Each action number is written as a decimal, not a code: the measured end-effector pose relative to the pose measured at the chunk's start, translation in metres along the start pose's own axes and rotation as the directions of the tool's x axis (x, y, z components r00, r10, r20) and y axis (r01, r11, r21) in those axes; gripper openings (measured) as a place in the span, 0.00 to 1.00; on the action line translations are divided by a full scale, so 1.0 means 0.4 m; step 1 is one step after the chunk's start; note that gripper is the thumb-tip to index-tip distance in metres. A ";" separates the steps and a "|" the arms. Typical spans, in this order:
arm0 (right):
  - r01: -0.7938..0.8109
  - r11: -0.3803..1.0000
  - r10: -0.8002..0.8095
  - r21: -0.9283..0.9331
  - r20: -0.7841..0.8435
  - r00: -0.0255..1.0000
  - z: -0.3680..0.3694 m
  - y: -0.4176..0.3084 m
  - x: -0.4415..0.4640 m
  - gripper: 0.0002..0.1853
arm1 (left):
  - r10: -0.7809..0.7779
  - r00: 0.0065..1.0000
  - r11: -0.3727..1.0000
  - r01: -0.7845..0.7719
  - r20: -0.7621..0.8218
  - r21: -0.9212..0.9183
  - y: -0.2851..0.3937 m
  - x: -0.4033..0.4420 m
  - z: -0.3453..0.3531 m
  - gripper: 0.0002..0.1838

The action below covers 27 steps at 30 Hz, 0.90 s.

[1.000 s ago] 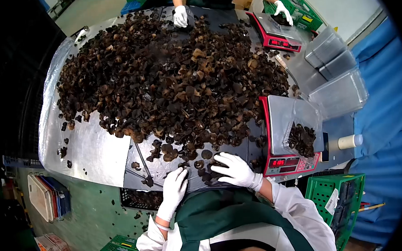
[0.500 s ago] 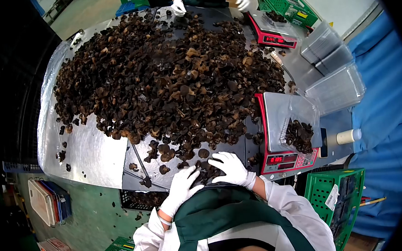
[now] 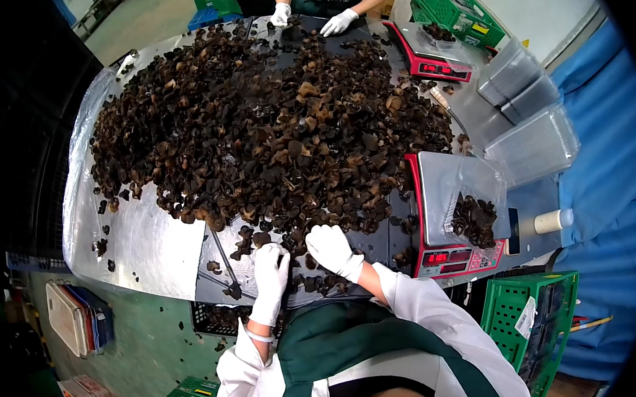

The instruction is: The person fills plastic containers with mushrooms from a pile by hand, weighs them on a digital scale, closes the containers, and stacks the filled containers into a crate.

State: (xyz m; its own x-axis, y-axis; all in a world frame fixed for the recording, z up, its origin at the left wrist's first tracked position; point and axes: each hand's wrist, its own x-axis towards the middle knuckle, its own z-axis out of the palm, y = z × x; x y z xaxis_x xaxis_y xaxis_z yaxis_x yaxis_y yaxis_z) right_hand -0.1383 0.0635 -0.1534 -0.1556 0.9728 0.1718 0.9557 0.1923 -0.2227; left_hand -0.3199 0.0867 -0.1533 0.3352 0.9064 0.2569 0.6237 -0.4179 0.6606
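Note:
A broad heap of dark brown wood ear mushrooms (image 3: 256,137) covers the metal table (image 3: 153,245). My left hand (image 3: 270,278), in a white glove, is at the near edge of the heap, its fingers bunched against a wood ear mushroom (image 3: 261,239). To its right, my gloved right hand (image 3: 332,252) reaches into the heap's edge with fingers curled downward and together; its fingertips, and anything in them, are hidden. Several loose wood ear mushrooms (image 3: 323,284) lie at the table's front edge, below my right hand.
On my right, a red scale (image 3: 428,213) bears a clear plastic box (image 3: 450,212) of mushrooms. Stacked clear boxes (image 3: 533,145), a white bottle (image 3: 552,220) and a phone (image 3: 512,230) are beyond it. Across the table, a co-worker's gloved hands (image 3: 339,22) are near a second scale (image 3: 434,68).
Both my hands have moved forward from the table's front edge to the heap, and their spread fingers have drawn together. The co-worker's hand near the far scale has come down to the table.

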 end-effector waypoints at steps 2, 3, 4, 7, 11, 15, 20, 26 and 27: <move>-0.011 0.997 0.012 0.079 -0.014 1.000 0.013 0.024 -0.011 0.06 | -0.021 1.000 1.000 0.021 0.001 -0.023 -0.010 -0.011 -0.019 0.06; 0.002 0.989 0.010 0.145 -0.083 0.996 0.002 0.029 -0.016 0.05 | -0.029 1.000 0.999 0.029 0.002 -0.023 -0.005 -0.014 -0.024 0.06; 0.003 0.989 0.008 0.145 -0.078 0.997 -0.009 0.033 -0.019 0.05 | -0.009 1.000 0.999 0.008 -0.024 -0.039 0.002 -0.013 -0.025 0.07; -0.057 0.910 0.102 0.411 -0.087 0.991 -0.048 0.044 -0.021 0.04 | 0.026 0.999 0.999 -0.027 -0.043 -0.025 0.026 -0.005 -0.027 0.09; -0.200 0.753 0.220 0.627 0.046 0.974 -0.083 0.052 -0.019 0.03 | 0.099 0.993 0.986 -0.106 0.063 0.125 0.059 0.026 -0.005 0.14; -0.215 0.717 0.221 0.663 0.077 0.972 -0.174 0.004 -0.016 0.04 | 0.097 0.976 0.991 -0.113 0.197 0.072 -0.003 0.050 0.024 0.09; 0.086 0.559 -0.443 0.825 0.209 0.872 -0.189 -0.134 -0.103 0.08 | 0.126 0.936 0.990 -0.095 0.328 -0.108 -0.020 0.095 -0.060 0.09; -0.298 0.709 0.303 0.639 0.106 0.947 -0.220 0.091 -0.155 0.29 | 0.096 0.946 0.988 -0.128 0.309 0.086 -0.002 -0.051 -0.169 0.09; -0.206 0.818 0.210 0.537 0.055 0.976 -0.224 0.105 -0.179 0.34 | 0.080 0.952 0.987 -0.117 0.295 0.108 0.001 -0.082 -0.169 0.10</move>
State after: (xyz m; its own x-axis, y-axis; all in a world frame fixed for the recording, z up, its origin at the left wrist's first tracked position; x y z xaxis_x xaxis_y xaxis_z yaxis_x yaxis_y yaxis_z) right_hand -0.0646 -0.0099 -0.0892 0.0353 0.9970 0.0684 0.6796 0.0263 -0.7331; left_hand -0.3785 0.0610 -0.1137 0.5774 0.8115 0.0897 0.6528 -0.5249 0.5462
